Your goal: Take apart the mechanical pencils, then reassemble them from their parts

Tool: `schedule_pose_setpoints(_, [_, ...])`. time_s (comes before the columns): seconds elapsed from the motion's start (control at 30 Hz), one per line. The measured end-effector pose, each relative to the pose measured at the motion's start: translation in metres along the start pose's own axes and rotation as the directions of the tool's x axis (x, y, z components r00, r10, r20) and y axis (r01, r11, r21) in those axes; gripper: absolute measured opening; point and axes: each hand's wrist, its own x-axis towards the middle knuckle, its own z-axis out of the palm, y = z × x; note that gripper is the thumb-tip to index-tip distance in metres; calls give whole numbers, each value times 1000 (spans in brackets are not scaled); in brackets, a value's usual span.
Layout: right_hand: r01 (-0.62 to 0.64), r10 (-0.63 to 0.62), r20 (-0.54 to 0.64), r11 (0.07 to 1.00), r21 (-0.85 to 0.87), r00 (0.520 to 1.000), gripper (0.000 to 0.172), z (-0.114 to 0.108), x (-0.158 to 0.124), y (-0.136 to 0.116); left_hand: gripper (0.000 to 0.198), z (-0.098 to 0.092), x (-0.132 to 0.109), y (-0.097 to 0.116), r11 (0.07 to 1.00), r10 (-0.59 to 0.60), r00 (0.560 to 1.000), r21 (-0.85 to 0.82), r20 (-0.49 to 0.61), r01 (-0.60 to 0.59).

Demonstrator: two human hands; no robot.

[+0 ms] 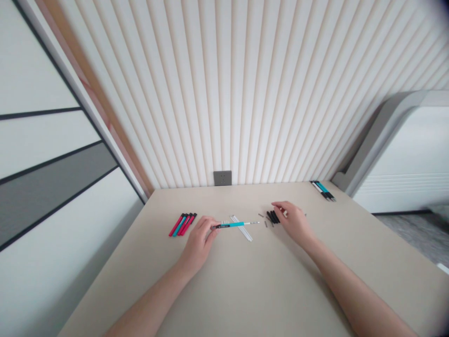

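My left hand (200, 241) pinches the black end of a teal pen barrel (235, 224), which lies level and points right, with a thin refill tip sticking out of its far end. White refills (245, 234) rest on the table behind and below the barrel. My right hand (293, 221) is over several black grips (272, 216), its thumb and fingers curled close together; whether anything is between the fingertips is too small to tell. Small metal springs or pins (265, 224) lie just left of the black grips.
Several red and teal barrels with black ends (182, 224) lie in a row at the left of the table (224, 290). Pens (322, 191) lie at the back right corner. A ribbed wall with a dark socket (222, 178) rises behind.
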Motion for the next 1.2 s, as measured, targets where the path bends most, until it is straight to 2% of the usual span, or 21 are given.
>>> schedule_pose_setpoints(0.1, [12,5,71,972,-234,997,27,-6,6,18,9,0,0,-1,1000,1,1000,6,-2,-1])
schedule_pose_setpoints(0.2, [45,9,154,939,-340,988,26,-5,6,26,10,0,0,0,1000,-3,1000,14,-6,3])
schedule_pose_setpoints(0.4, [130,-66,186,924,-360,980,24,4,0,20,10,-1,1,5,1000,-7,1000,17,-22,7])
schedule_pose_setpoints(0.77, [98,-47,152,930,-353,987,24,9,-3,10,9,-1,2,4,1000,-11,1000,7,0,11])
schedule_pose_setpoints(0.9, [72,-56,90,982,-177,994,26,9,-2,9,9,-1,1,3,1000,-9,1000,8,-1,9])
schedule_pose_setpoints(1.0, [-55,47,79,993,107,996,32,9,-1,6,10,-2,2,4,1000,-10,1000,16,2,10])
schedule_pose_setpoints(1.1, [-194,148,139,882,429,979,39,9,-1,-1,11,-2,2,6,1000,-12,1000,18,0,12])
schedule_pose_setpoints(1.2, [-234,155,179,746,624,972,49,11,-3,-9,11,-2,2,7,1000,-13,1000,20,-8,14])
